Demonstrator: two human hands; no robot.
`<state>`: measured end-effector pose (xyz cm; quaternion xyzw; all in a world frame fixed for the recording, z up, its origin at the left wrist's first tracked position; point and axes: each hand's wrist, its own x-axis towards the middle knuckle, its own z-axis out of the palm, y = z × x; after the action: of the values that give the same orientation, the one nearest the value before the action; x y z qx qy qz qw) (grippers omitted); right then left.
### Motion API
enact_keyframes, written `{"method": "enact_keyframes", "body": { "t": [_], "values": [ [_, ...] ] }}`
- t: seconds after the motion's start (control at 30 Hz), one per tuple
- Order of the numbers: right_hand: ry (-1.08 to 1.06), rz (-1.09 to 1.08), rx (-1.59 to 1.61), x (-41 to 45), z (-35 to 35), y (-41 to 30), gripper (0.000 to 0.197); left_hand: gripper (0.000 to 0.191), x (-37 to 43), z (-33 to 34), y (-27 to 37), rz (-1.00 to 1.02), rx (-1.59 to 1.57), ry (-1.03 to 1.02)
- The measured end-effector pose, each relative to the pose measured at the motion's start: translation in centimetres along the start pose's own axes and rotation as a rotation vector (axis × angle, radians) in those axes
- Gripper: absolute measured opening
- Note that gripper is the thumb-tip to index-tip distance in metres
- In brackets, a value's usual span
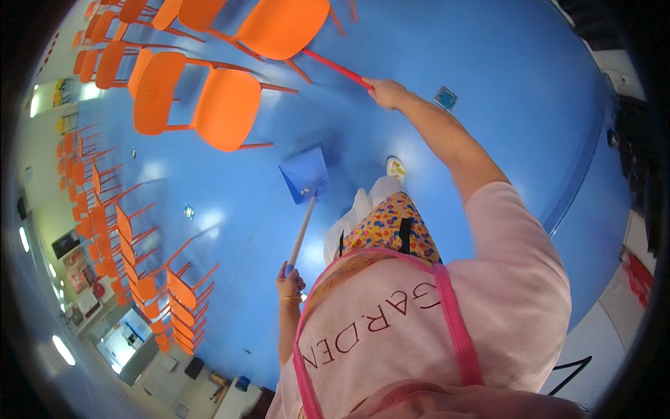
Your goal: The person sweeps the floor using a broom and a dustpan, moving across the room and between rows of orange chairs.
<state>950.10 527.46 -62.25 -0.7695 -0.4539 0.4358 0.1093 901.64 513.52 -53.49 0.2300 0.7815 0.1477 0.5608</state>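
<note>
My left hand [290,284] is closed around the pale handle [302,233] of a long-handled blue dustpan [308,175]. The pan lies on the blue floor [251,220] in front of me, with a few small light bits inside near the handle. Stretched forward to the right, my right hand [388,93] grips a red stick [335,67]. That stick runs away from me towards an orange chair [285,26], and its far end is hidden behind the seat.
More orange chairs [227,107] stand in rows ahead and to the left, their thin legs jutting out. Small metallic plates [445,98] are set in the floor. A raised edge [576,178] curves along the right. My shoe [395,167] is just right of the dustpan.
</note>
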Motion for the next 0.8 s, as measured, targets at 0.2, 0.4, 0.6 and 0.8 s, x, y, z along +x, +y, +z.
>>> {"method": "enact_keyframes", "body": {
  "t": [0.2,0.4,0.6,0.8],
  "values": [
    [0.040,0.049,-0.295,5.9,-0.9,4.9,0.037,0.054,-3.1,3.5,-0.3,-0.062,-0.147,0.040],
    [-0.119,0.109,-0.402,-10.0,-0.9,16.9,0.052,0.051,-2.7,3.1,-1.2,-0.141,-0.356,0.041],
    [-0.258,0.285,-0.451,-27.9,-6.1,11.7,0.051,0.056,-0.1,4.9,-4.5,-0.122,-0.326,-0.028],
    [-0.074,0.446,0.276,-33.0,-7.3,6.9,0.041,0.057,2.5,3.8,-6.8,-0.044,-0.189,-0.057]
  ]
}}
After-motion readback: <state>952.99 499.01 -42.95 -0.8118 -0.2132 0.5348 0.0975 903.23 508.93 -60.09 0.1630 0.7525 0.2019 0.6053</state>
